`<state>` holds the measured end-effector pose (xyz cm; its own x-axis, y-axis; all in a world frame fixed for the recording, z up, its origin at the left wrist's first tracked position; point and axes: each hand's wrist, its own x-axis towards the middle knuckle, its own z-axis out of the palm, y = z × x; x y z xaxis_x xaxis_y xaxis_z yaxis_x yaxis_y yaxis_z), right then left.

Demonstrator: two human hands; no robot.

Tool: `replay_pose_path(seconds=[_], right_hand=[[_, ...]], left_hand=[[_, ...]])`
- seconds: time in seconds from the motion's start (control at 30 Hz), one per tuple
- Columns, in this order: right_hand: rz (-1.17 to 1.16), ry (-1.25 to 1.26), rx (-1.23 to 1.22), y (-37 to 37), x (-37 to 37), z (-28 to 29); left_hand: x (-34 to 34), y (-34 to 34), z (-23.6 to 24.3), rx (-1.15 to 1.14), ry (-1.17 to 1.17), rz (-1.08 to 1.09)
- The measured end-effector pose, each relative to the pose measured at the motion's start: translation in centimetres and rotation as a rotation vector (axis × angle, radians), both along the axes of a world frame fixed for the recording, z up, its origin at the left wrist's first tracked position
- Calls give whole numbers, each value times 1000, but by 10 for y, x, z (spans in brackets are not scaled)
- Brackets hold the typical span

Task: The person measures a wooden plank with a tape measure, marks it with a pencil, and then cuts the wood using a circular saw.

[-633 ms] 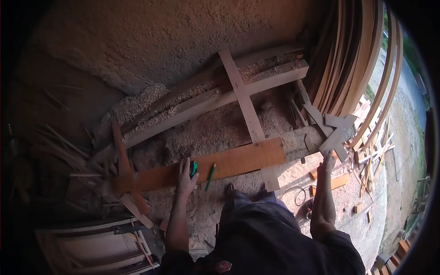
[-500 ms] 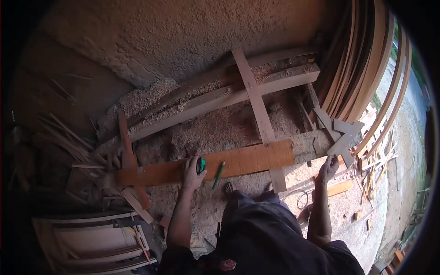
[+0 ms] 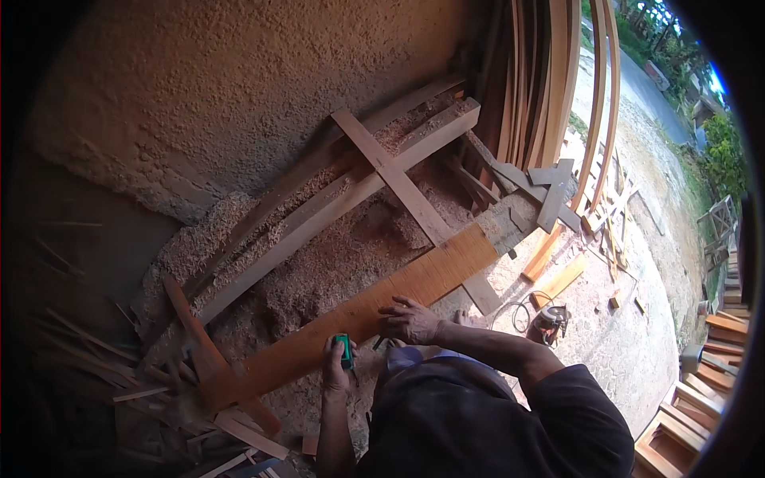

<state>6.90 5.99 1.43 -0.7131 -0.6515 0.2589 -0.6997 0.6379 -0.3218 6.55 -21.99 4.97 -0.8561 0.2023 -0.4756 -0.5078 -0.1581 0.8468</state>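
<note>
A long orange-brown board [image 3: 358, 317] lies slantwise before me across wooden supports. Beside its near edge, my left hand [image 3: 335, 370] is closed round a green tape measure [image 3: 343, 350]. My right hand [image 3: 412, 322] reaches across my body to the same edge, its fingers bent over the board. A short dark end of the pencil [image 3: 378, 344] sticks out beside these fingers; the hand covers the rest.
A pale crosspiece [image 3: 390, 171] rests over a thick beam [image 3: 319, 231] heaped with shavings. Long planks [image 3: 534, 80] lean at the far right. Cut pieces [image 3: 551, 191] lie past the board's right end. A circular saw [image 3: 550, 323] sits on the ground at right.
The view has turned, so the board now slants more steeply. My right hand has come from the far right to the pencil on the board. My left hand, holding the tape measure, has drawn nearer me.
</note>
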Motion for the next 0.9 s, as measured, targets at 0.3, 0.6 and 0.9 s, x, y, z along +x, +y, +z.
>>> replay_pose_path(seconds=[0.3,0.6,0.9], right_hand=[[-544,-1019,-772,-31,20,74],[-706,-1187,-975,40,35,27],[-1527,-682,-1214,225,1,0]], left_hand=[[-4,50,26,-179,247,-472],[-17,61,12,-595,439,-785],[-43,-47,5,-797,450,-631]])
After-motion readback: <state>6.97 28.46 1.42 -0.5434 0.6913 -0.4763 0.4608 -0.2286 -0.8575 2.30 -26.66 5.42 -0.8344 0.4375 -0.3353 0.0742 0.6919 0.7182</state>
